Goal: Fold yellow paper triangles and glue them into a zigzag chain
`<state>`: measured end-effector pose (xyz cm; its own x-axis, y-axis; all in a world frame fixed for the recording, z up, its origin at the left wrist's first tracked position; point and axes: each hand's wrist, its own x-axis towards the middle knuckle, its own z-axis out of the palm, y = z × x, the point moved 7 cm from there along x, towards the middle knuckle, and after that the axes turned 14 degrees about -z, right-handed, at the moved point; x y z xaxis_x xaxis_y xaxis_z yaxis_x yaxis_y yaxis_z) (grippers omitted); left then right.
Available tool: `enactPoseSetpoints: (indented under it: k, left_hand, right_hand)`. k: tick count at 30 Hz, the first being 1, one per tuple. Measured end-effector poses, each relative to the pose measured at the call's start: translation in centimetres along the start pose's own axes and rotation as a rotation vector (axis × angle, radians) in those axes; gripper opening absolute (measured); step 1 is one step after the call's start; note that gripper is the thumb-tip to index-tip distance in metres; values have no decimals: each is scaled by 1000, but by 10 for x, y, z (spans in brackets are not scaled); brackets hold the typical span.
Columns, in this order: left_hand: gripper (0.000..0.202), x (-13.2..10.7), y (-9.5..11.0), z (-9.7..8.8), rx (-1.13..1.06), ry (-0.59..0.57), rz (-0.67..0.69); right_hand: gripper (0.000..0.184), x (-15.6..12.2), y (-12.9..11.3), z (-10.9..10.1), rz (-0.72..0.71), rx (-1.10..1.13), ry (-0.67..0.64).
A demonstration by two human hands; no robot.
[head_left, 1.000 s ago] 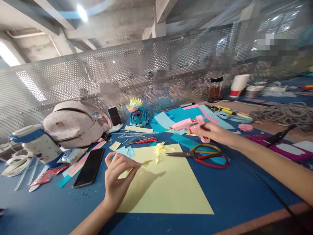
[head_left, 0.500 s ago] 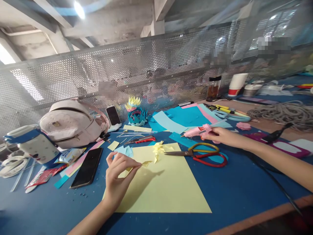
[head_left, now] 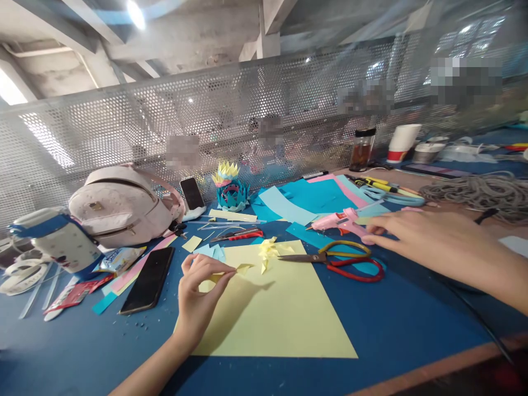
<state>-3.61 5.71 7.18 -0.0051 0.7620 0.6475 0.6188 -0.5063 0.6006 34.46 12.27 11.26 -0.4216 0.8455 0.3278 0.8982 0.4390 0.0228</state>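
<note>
My left hand (head_left: 204, 289) pinches a small folded piece of yellow paper (head_left: 245, 269) between thumb and fingertips, above a pale yellow sheet (head_left: 280, 319). Just behind the handle of a pink hot glue gun (head_left: 340, 221), my right hand (head_left: 406, 231) is off the gun with its fingers apart. The gun rests on the table, nose pointing left, near a blue paper strip (head_left: 307, 234). Scissors (head_left: 325, 257) with one yellow and one red handle lie with their blades over the sheet. Beside the blade tips sits a cluster of folded yellow paper pieces (head_left: 268, 250).
A blue and yellow folded-paper model (head_left: 232, 192) stands at the back, with a red utility knife (head_left: 239, 235) in front. At left are a black phone (head_left: 147, 280), a pink backpack (head_left: 119, 206) and a tumbler (head_left: 61, 242). Blue paper sheets (head_left: 322, 192) lie behind the gun.
My right hand has let go of the glue gun and drawn back to the right, nearer the camera. My left hand keeps its pinch on the yellow paper, almost unmoved.
</note>
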Motion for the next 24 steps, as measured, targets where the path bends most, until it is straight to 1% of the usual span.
enactPoseSetpoints:
  k: [2, 4, 5, 6, 8, 9, 11, 13, 14, 16, 19, 22, 24]
  left_hand:
    - [13, 0, -2, 0, -11, -5, -15]
    - [12, 0, -4, 0, -15, -5, -30]
    - [11, 0, -5, 0, -15, -4, -33]
    - [11, 0, -5, 0, -16, -1, -38]
    - [11, 0, -7, -1, -17, 5, -51]
    - [11, 0, -8, -1, -16, 9, -58]
    - [10, -1, -10, -1, -7, 10, -73]
    - [9, -1, -11, 0, 0, -2, -77]
    - [10, -1, -11, 0, -1, -6, -76]
    - [10, -1, -11, -1, -5, -13, -67]
    - [10, -1, -12, -1, 0, -13, -69]
    - [9, -2, -13, -1, 6, -12, -80]
    - [9, -2, -13, 0, 5, -17, -79]
  right_hand:
    - [31, 6, -44, -2, -184, 164, -81]
    - [26, 16, -93, 3, -404, 357, -143]
    - [21, 22, -114, 9, -481, 412, -165]
    - [19, 31, -130, 17, -533, 438, -159]
    - [14, 49, -153, 38, -637, 422, -123]
    - [15, 58, -160, 50, -664, 406, -116]
    - [12, 74, -167, 74, -675, 390, -152]
    - [2, 86, -171, 89, -675, 379, -190]
    - [2, 89, -173, 93, -672, 383, -206]
    - [7, 93, -176, 93, -665, 410, -222]
    - [9, 92, -177, 87, -637, 514, -229]
    - [13, 88, -172, 87, -545, 697, -254]
    - [16, 84, -167, 89, -472, 858, -271]
